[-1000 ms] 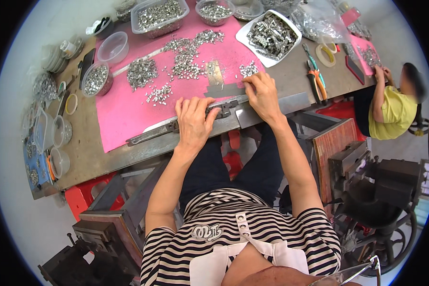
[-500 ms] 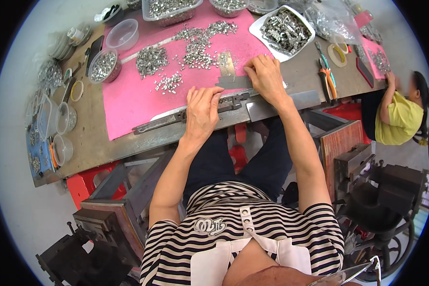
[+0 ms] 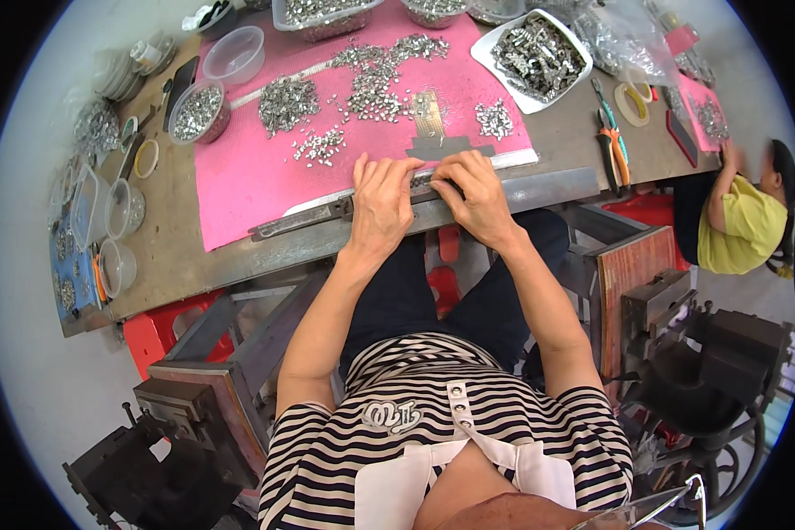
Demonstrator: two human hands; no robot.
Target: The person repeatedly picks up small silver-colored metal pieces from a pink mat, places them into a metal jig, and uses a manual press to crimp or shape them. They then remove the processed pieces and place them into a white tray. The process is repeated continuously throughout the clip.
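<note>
My left hand (image 3: pixel 382 205) rests over a long dark metal fixture (image 3: pixel 302 219) at the near edge of the pink mat (image 3: pixel 238 190). Its fingers are bent together, thumb at the fixture. Close to its right, my right hand (image 3: pixel 477 196) is closed, thumb and fingers pinched at the same fixture. Whatever lies between the fingertips is too small or hidden. Just beyond the hands are a grey flat strip (image 3: pixel 450 148) and a gold-coloured ridged piece (image 3: pixel 427 117). Small silvery metal parts (image 3: pixel 318 146) lie in heaps farther off, with a smaller pile (image 3: pixel 494 120) to the right.
A white tray (image 3: pixel 479 51) of metal pieces stands at the back right, near orange-handled pliers (image 3: pixel 611 152). Clear tubs (image 3: pixel 235 55) sit at the back left. A flat metal plate (image 3: pixel 552 185) lies along the front edge. Another person (image 3: pixel 744 216) sits at the far right.
My right hand has come nearer and left, from beside the grey strip to the fixture by my left hand. The small pile of parts behind it now shows. The left hand has barely moved.
</note>
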